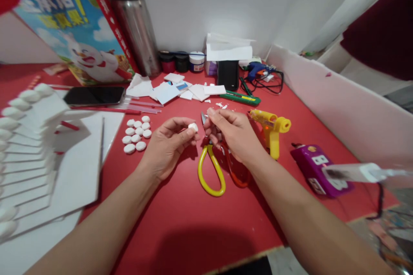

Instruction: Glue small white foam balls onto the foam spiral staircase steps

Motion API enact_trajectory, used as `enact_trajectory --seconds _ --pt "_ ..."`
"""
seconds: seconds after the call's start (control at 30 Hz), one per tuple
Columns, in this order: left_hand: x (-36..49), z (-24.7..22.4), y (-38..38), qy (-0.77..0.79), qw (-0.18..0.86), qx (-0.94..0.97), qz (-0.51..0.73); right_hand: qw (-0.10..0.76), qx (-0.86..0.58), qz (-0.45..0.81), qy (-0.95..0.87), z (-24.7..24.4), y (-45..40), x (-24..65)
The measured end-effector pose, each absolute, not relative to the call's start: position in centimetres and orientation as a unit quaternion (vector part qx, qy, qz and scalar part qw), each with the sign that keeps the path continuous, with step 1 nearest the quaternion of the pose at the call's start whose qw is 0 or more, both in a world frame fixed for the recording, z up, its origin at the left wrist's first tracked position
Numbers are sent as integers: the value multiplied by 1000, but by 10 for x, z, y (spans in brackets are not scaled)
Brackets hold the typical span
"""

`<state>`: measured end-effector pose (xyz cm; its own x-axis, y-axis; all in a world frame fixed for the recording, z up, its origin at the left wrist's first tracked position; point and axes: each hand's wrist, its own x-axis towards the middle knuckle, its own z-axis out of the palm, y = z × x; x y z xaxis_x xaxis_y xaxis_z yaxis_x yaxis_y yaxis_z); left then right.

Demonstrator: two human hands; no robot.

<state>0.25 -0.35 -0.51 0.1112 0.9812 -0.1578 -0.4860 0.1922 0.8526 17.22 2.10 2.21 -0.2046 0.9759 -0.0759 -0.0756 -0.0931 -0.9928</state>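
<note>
Smooth red tabletop [180,210] is backed by a plain white wall [180,8]. Above the tabletop, a small rounded white piece [192,127] is pinched by the left hand [172,139], near yellow-and-red-handled metal scissors [209,148]. The right hand [237,133] is narrowed; whether anything is held cannot be told.

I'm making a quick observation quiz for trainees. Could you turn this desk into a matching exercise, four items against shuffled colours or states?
Column one
1. left hand
2. glue gun
3. scissors
4. box with sockets

Column two
A. purple
B. one yellow handle, one red
C. pinching a small white piece
D. yellow, just right of the right hand

Pairs: 1-C, 2-D, 3-B, 4-A
</note>
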Motion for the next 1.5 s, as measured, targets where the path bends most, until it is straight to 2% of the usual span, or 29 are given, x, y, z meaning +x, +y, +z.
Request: enact_trajectory --seconds 0.27,0.5,0.83,0.97,1.17,1.3,1.4,1.5 --pt "2 -8 -9 460 398 598 522 515 -457 561 -459 18 26 175" --pt "-3 -3 -9 492 246 695 463 513 -440 566 -472 20 25 179" --pt "-56 32 8 574 47 762 294 513 -479 574 -421 27 27 180" --pt "-65 23 13 588 35 777 220 530 -468 565 -425 25 29 181" --pt "-74 12 17 589 11 787 182 564 -470 533 -420 26 29 180" --pt "-70 16 16 581 47 780 227 531 -442 593 -414 29 27 181" --pt "-48 24 8 564 139 724 371 474 -411 660 -413 29 25 181" --pt "-18 28 -2 518 345 600 503 439 -405 676 -432 28 21 177"
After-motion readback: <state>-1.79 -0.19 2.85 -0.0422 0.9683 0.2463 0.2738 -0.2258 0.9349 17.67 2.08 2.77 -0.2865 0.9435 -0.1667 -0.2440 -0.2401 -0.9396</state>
